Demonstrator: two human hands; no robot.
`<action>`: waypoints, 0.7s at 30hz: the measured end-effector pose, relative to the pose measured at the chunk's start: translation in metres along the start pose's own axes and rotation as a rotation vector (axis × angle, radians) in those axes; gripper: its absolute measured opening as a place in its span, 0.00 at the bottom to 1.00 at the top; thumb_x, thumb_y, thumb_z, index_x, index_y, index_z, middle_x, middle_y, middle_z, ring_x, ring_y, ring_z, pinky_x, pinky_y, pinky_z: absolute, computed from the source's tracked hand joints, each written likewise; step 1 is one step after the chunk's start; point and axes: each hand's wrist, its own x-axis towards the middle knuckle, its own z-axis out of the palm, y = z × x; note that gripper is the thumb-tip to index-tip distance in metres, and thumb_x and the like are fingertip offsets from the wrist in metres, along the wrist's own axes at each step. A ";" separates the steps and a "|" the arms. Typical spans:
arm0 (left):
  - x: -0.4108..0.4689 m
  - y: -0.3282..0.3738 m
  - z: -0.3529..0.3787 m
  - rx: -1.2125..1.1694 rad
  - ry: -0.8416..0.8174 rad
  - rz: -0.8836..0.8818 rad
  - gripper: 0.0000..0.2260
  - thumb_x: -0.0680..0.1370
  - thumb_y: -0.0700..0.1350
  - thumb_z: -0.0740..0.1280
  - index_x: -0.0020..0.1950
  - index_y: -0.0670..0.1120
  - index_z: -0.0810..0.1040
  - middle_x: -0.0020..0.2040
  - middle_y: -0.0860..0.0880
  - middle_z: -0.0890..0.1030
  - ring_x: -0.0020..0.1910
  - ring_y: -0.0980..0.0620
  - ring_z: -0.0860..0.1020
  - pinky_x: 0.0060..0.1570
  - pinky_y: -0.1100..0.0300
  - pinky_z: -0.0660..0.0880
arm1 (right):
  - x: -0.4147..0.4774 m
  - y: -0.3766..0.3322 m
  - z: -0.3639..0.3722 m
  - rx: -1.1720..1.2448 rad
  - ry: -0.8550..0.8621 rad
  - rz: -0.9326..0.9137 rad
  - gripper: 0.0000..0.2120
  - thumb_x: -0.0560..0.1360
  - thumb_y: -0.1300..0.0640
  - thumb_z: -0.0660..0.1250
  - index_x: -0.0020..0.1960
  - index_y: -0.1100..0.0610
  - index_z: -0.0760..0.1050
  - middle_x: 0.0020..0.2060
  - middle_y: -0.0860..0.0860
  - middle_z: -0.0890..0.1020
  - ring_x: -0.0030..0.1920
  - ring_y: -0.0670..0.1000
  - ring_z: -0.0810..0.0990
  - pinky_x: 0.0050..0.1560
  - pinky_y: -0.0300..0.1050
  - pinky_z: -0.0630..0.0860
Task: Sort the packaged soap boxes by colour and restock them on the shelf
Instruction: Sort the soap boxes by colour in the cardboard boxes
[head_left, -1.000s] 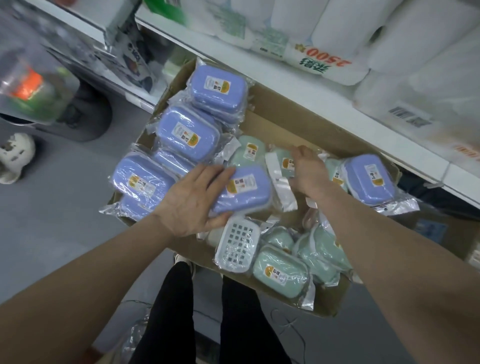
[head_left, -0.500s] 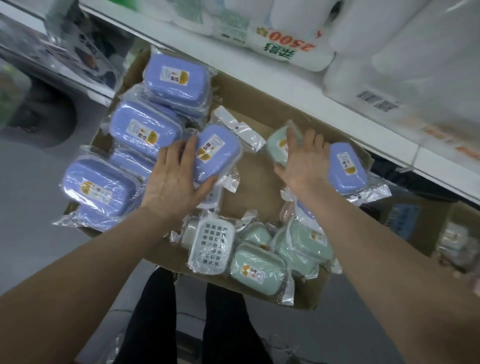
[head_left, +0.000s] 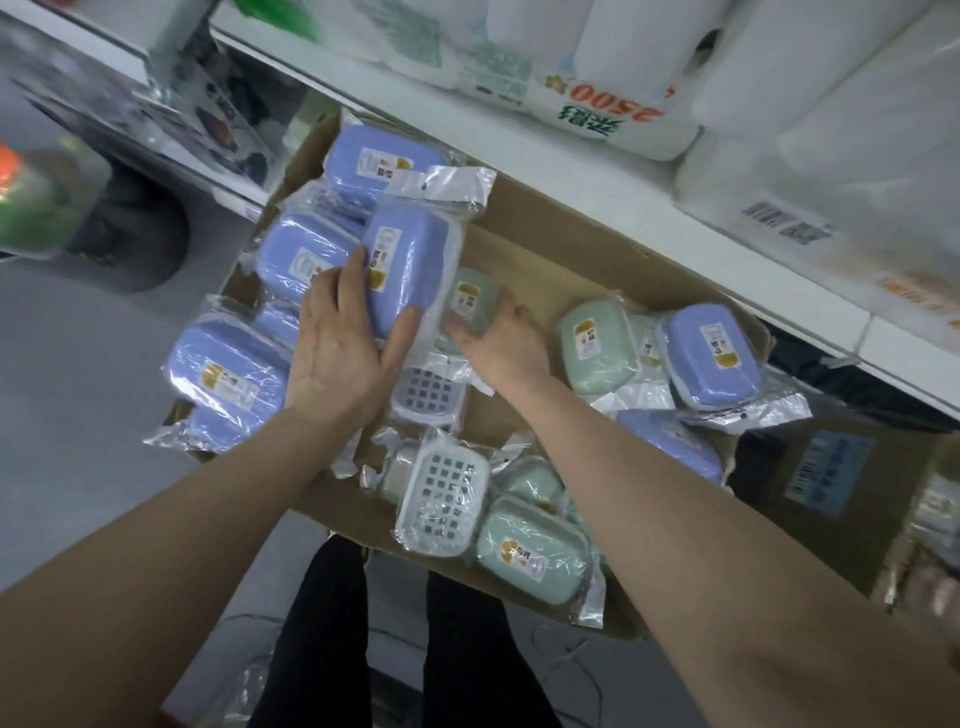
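A cardboard box (head_left: 561, 265) under the shelf holds plastic-wrapped soap boxes. Several purple ones (head_left: 228, 374) are grouped along its left side. My left hand (head_left: 343, 348) holds another purple soap box (head_left: 410, 265) between thumb and fingers, beside that group. My right hand (head_left: 501, 343) grips a green soap box (head_left: 470, 301) in the middle of the box. More green ones (head_left: 597, 348) lie at the right and front (head_left: 530, 556), with two purple ones (head_left: 711, 358) among them. Two boxes show white grid undersides (head_left: 441, 493).
A white shelf edge (head_left: 597, 171) runs above the box, stacked with wrapped paper rolls (head_left: 810, 109). Another cardboard carton (head_left: 831, 478) stands to the right. Grey floor (head_left: 78, 415) lies to the left, and my legs in dark trousers (head_left: 395, 649) stand just before the box.
My left hand has carried the purple soap box up toward the purple group. My right hand came left from the far side and now grips a green box at the centre.
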 end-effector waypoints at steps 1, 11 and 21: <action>-0.001 -0.001 0.000 -0.030 0.009 -0.017 0.32 0.80 0.61 0.57 0.77 0.43 0.57 0.67 0.40 0.67 0.66 0.42 0.66 0.67 0.48 0.62 | 0.001 -0.005 0.006 -0.010 -0.047 0.002 0.47 0.72 0.32 0.64 0.79 0.57 0.51 0.70 0.63 0.65 0.70 0.63 0.66 0.67 0.54 0.66; -0.002 -0.005 -0.003 -0.037 -0.001 -0.034 0.32 0.79 0.63 0.56 0.77 0.46 0.56 0.68 0.42 0.66 0.65 0.44 0.66 0.65 0.46 0.65 | 0.017 0.015 0.000 -0.049 0.068 -0.106 0.30 0.77 0.53 0.66 0.77 0.44 0.61 0.58 0.60 0.72 0.56 0.64 0.76 0.63 0.52 0.73; -0.007 -0.001 0.013 0.082 -0.105 0.138 0.34 0.78 0.63 0.59 0.75 0.42 0.60 0.64 0.38 0.69 0.62 0.39 0.68 0.64 0.44 0.67 | -0.001 0.094 -0.073 -0.201 0.347 -0.251 0.20 0.76 0.68 0.63 0.65 0.58 0.77 0.54 0.63 0.74 0.51 0.64 0.76 0.56 0.52 0.73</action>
